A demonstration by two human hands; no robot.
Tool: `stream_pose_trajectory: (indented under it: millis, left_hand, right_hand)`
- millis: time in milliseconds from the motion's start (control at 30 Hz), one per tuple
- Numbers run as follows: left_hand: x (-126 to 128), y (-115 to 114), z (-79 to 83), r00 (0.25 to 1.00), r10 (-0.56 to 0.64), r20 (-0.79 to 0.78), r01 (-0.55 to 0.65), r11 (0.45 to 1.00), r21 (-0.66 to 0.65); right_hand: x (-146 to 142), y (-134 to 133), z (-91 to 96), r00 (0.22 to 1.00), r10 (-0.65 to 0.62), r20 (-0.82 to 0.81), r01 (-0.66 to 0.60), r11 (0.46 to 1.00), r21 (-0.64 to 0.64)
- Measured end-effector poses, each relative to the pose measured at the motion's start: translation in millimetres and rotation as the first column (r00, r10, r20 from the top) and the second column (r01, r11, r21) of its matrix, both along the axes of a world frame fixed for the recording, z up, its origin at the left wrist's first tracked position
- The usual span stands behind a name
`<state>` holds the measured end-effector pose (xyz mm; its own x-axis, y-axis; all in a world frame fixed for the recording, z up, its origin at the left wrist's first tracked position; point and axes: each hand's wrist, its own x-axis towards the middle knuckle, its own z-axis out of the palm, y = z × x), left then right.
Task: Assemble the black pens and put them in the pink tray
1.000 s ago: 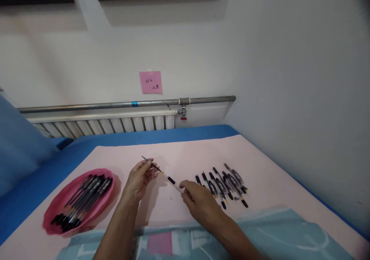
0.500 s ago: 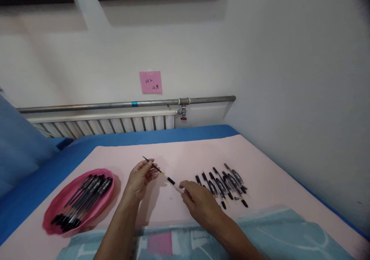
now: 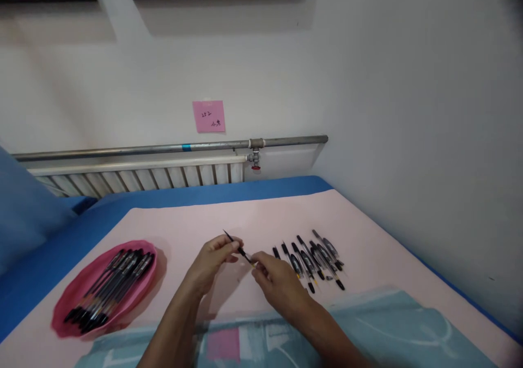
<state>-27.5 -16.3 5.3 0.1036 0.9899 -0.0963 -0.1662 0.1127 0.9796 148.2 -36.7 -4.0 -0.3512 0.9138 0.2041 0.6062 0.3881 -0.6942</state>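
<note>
Between my two hands is a slim pen barrel with a dark grip (image 3: 242, 252), held at a slant above the pink mat. A dark pen refill (image 3: 227, 234) sticks out of its upper end, and a bit of yellow shows low in the barrel near my right fingers. My left hand (image 3: 210, 261) pinches around the refill and the grip end with thumb and fingers. The lower end of the barrel sits in the closed fingers of my right hand (image 3: 281, 283), which partly hide it. Loose pen parts and caps (image 3: 312, 259) lie just right of that hand.
At the left a pink oval basket (image 3: 61, 308) holds several capped pens (image 3: 118, 286). The pink mat (image 3: 183, 221) covers a blue-edged table (image 3: 229, 192) against the wall. A pipe, a radiator (image 3: 163, 177) and a red-handled valve (image 3: 255, 163) are behind it.
My left hand has moved right and down the pen, closer to my right hand. The refill, apart from most of the barrel before, now sits inside it with only its tip end out.
</note>
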Motion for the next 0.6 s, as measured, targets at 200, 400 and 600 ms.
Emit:
stream_pose_trajectory:
  millis: [200, 400, 600]
  left_hand:
    - [10.4, -3.9, 1.0, 1.000, 0.012, -0.015, -0.011, 1.000, 0.028]
    - [40.1, -4.1, -24.8, 0.849, 0.070, -0.523, 0.097, 0.954, 0.284]
    - [77.7, -5.5, -40.7, 0.562, 0.138, -0.815, 0.517, 0.711, 0.477]
  right_hand:
    - [19.2, 11.7, 10.1, 0.896, -0.164, -0.412, 0.169, 0.985, -0.025]
    - [34.3, 17.3, 16.0, 0.780, -0.282, -0.558, 0.305, 0.951, -0.054]
    - [34.5, 17.6, 14.9, 0.763, -0.286, -0.579, 0.324, 0.945, -0.040]
